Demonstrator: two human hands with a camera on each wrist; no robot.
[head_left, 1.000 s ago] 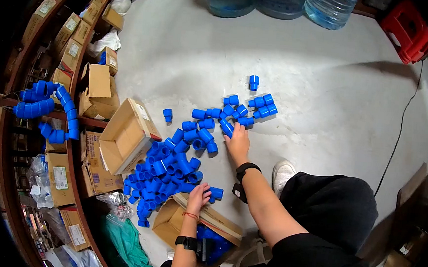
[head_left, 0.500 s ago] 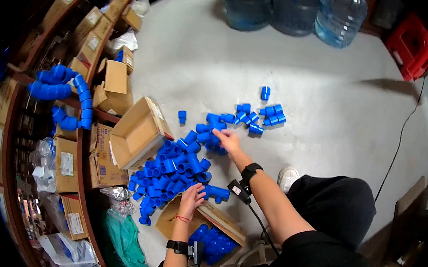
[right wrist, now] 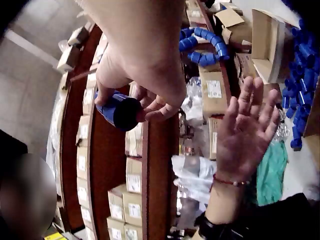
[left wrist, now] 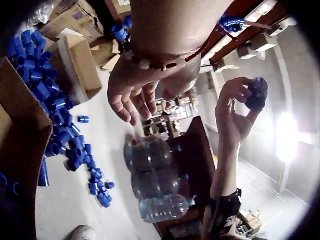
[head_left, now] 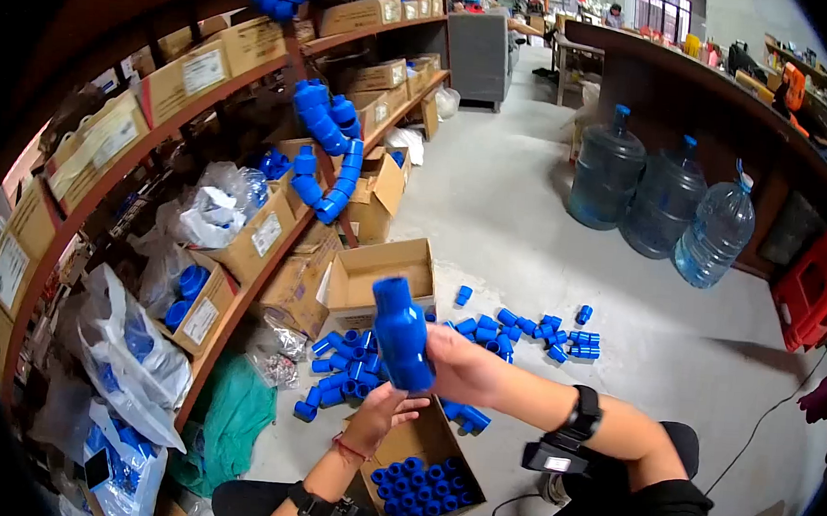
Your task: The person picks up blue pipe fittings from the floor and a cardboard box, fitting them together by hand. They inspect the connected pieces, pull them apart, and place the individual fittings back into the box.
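My right hand [head_left: 463, 365] grips a blue plastic pipe reducer [head_left: 400, 334], raised in front of me with its narrower end up. In the right wrist view the reducer [right wrist: 120, 111] shows its dark open mouth between thumb and fingers. Just below it in the head view is my left hand [head_left: 381, 423]; the left wrist view shows its fingers [left wrist: 131, 102] loosely extended and holding nothing. Under the hands stands an open cardboard box [head_left: 412, 438] with rows of blue fittings [head_left: 421, 489] inside. A heap of blue fittings [head_left: 353, 364] lies on the floor behind it.
Another open carton [head_left: 379, 267] stands beyond the heap. More fittings [head_left: 556, 340] are scattered to the right. Shelves of boxes [head_left: 201, 75] line the left side, with a green bag [head_left: 234, 418] below. Water jugs [head_left: 661, 213] and a red stool [head_left: 814, 286] stand at right.
My right hand has come from the fittings on the floor up toward me with a reducer. The left hand stays near the box. The head view has tilted up, showing more of the room.
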